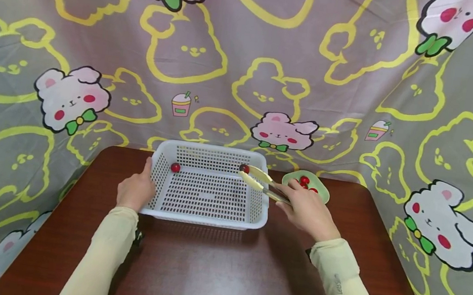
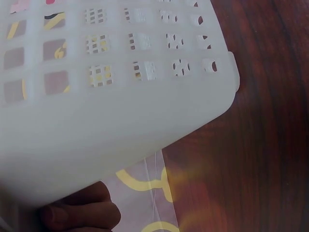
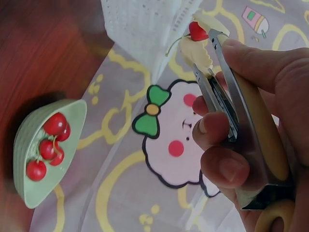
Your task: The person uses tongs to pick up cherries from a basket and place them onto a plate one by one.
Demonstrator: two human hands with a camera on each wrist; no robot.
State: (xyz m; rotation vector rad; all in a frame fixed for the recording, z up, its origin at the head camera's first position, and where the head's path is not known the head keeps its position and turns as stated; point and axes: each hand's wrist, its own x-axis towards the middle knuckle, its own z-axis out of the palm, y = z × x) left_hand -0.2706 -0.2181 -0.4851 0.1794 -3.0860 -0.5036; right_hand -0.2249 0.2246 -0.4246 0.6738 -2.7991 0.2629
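Note:
A white plastic basket [image 1: 204, 220] with slotted walls stands on the table. My left hand [image 1: 135, 190] grips its left rim, and curled fingers [image 2: 91, 212] show beneath that rim in the left wrist view. My right hand [image 1: 310, 214] holds metal tongs [image 3: 241, 101] with cream-coloured tips. Pinched between those tips is a red cherry [image 3: 198, 32] with a green stem, above the basket's right part. Another cherry [image 1: 175, 167] lies inside at the back left. Several cherries [image 3: 54, 124] fill a pale green dish [image 3: 72, 113] beyond my right hand.
The dark red-brown table [image 1: 201, 277] runs under everything. A grey cloth [image 1: 232, 42] printed with yellow outlines and rabbit faces hangs close behind the basket and along both sides. The green dish sits near the table's back edge, right of the basket.

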